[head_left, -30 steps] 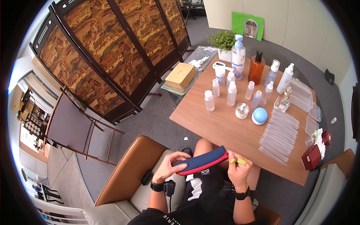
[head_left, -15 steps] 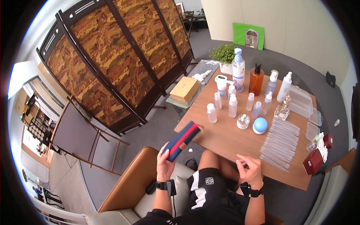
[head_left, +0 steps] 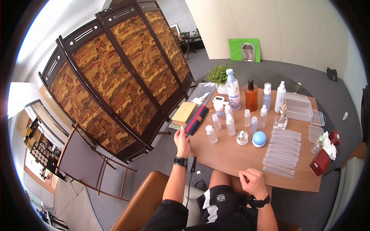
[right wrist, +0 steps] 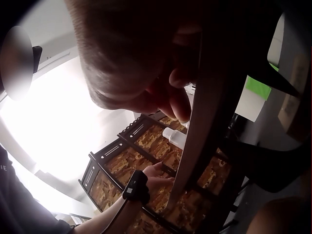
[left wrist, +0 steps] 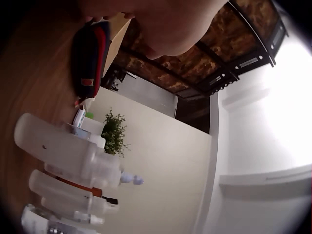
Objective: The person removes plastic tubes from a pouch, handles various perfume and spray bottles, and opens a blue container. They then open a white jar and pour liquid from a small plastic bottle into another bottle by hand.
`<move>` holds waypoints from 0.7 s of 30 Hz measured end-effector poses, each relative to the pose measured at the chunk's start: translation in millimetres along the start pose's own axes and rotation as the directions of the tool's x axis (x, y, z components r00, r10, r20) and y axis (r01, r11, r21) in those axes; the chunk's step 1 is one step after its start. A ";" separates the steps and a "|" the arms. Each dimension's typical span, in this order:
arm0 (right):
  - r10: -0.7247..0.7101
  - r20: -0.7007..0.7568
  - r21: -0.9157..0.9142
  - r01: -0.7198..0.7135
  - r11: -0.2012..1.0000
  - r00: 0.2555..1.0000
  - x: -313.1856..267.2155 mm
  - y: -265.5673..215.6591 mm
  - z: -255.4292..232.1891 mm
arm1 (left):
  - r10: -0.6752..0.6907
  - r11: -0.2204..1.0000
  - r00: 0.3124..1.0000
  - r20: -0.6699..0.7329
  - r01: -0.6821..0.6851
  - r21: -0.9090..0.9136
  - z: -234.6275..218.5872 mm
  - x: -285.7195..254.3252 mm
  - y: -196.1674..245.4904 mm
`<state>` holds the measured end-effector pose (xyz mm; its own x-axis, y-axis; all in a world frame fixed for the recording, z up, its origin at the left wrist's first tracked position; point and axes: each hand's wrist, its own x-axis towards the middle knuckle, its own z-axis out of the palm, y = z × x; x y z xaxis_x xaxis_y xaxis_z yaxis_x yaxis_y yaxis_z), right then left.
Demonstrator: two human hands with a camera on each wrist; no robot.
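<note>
A dark blue case with a red zip (head_left: 197, 120) lies at the left edge of the wooden table (head_left: 227, 159), beside a cardboard box. My left hand (head_left: 182, 143) is at its near end; in the left wrist view the fingertips of that hand (left wrist: 165, 22) meet the end of the case (left wrist: 90, 58), and how they wrap it is partly hidden. By the table's front edge, my right hand (head_left: 253, 182) has loosely curled fingers and holds nothing. From below the table edge, the right wrist view shows the same hand (right wrist: 131, 63).
Several clear bottles (head_left: 230, 125), a tall pump bottle (head_left: 233, 92), an amber bottle (head_left: 251, 98) and a blue-lidded jar (head_left: 259, 138) stand mid-table. Flat clear sachets (head_left: 283, 150), a plastic box (head_left: 298, 107) and a red box (head_left: 320, 162) are rightward. The cardboard box (head_left: 184, 113) is far left.
The left hand has carried the case from above the lap forward to the table's left edge. The right hand has let go of the case's yellow-green tab and moved back beside the table edge.
</note>
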<state>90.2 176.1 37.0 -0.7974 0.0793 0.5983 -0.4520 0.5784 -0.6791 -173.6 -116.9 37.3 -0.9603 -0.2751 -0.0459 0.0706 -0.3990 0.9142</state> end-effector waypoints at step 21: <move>0.038 -0.180 -0.317 -0.094 0.944 0.983 -38.0 15.1 -84.3 | 0.286 0.533 0.474 0.833 -0.801 0.273 82.6 -178.8 -54.4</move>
<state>147.3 250.3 39.9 -0.7291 0.2458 0.6387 -0.2248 0.7954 -0.5628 -28.0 26.2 29.1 -0.6600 0.4836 0.5750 0.7329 0.2461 0.6343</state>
